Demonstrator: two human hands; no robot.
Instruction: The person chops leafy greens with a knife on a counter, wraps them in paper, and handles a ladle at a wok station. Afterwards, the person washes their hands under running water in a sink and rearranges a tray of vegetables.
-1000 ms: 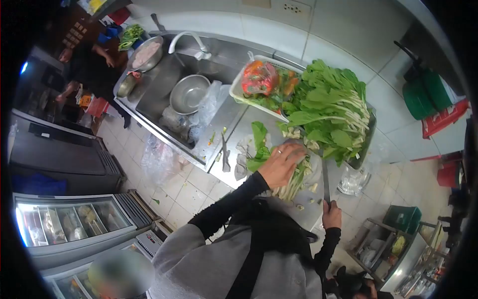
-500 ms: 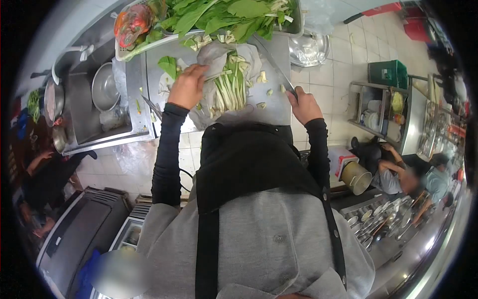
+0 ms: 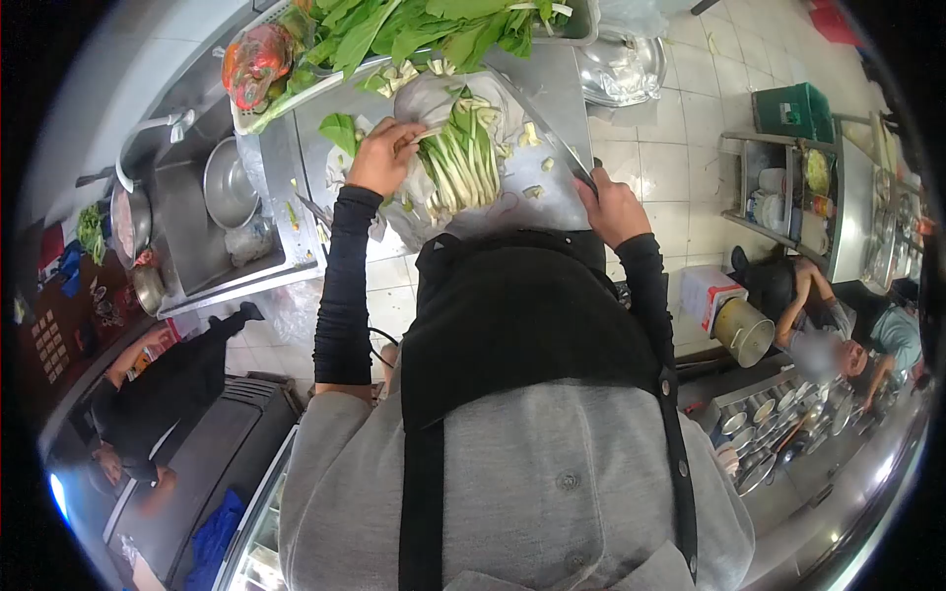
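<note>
My right hand (image 3: 613, 205) is closed round the handle of a long kitchen knife (image 3: 548, 130), whose blade slants up and left over the steel worktop. My left hand (image 3: 387, 156) is closed, with its fingertips pinching a pale green stalk at the left side of a bundle of leafy greens (image 3: 463, 163). The bundle lies on a crumpled, greyish plastic sheet (image 3: 419, 98), trimmed ends toward me. Small cut-off pieces (image 3: 529, 135) are scattered to the right of the bundle, and a loose leaf (image 3: 339, 131) lies beyond my left hand.
A white basket (image 3: 296, 110) at the back holds more leafy greens (image 3: 394, 34) and bagged red peppers (image 3: 258, 64). On the left is a sink (image 3: 177, 197) with a metal bowl (image 3: 231, 184). Another knife (image 3: 313, 209) lies near its edge. Other people are at both sides.
My left hand has shifted slightly, with the pinched stalk now against the bundle's side. My right hand still holds the knife. The whole view has shifted a little with my head.
</note>
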